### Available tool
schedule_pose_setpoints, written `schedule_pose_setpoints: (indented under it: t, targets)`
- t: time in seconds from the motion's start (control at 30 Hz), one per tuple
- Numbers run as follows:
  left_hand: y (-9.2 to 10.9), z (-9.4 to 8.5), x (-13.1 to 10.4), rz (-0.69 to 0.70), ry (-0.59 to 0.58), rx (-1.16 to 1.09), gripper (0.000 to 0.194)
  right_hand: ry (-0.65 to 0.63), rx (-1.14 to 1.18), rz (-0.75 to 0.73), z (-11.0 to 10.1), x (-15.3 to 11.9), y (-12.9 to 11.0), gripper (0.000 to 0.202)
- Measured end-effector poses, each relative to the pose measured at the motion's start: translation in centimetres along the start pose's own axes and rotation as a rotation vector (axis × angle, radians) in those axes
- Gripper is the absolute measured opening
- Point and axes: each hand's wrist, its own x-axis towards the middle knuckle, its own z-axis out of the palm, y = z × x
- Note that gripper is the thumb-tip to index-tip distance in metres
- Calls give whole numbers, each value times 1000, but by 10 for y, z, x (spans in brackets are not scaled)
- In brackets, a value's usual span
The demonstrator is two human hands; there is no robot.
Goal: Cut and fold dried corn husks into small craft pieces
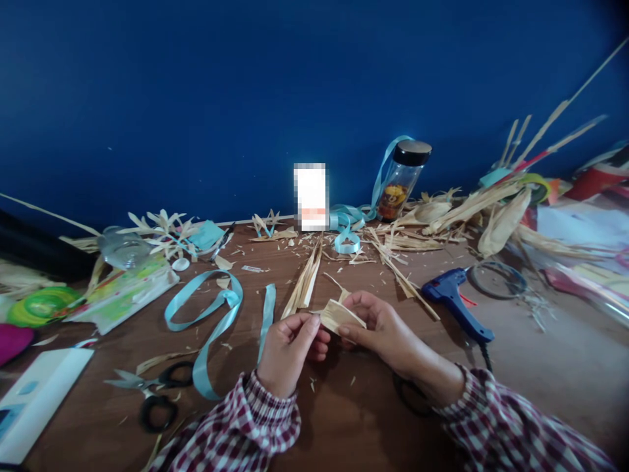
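A pale piece of dried corn husk (pixel 339 316) is held between my two hands at the middle of the table. My left hand (pixel 295 344) pinches its narrow left end between thumb and fingers. On the other side, my right hand (pixel 381 328) grips the wider, curled part, thumb below and fingers behind. Just beyond my hands lies a bundle of husk strips (pixel 307 278). A short light-blue ribbon piece (pixel 267 314) lies behind my left hand, partly hidden by it. Black-handled scissors (pixel 152 388) rest open on the table to the left.
A blue glue gun (pixel 459 305) lies at the right, near a roll of clear tape (pixel 497 280). Looped blue ribbon (pixel 206 321) is at the left. At the back stand a glass jar (pixel 400 183) and scattered corn husks (pixel 506 219). A blue wall (pixel 221 98) rises behind.
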Motion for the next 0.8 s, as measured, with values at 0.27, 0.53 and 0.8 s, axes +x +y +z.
schedule_pose_setpoints:
  t: [0.27,0.53,0.8]
  targets:
    - [3,2,-3,21,27,22,22,1,-50,3,0,-1,-1,40]
    - [3,2,-3,68,78,50,18,-51,-59,17,0,-2,-1,42]
    - [0,2,-1,67,115,59,23,-98,-75,5,0,-3,1,39]
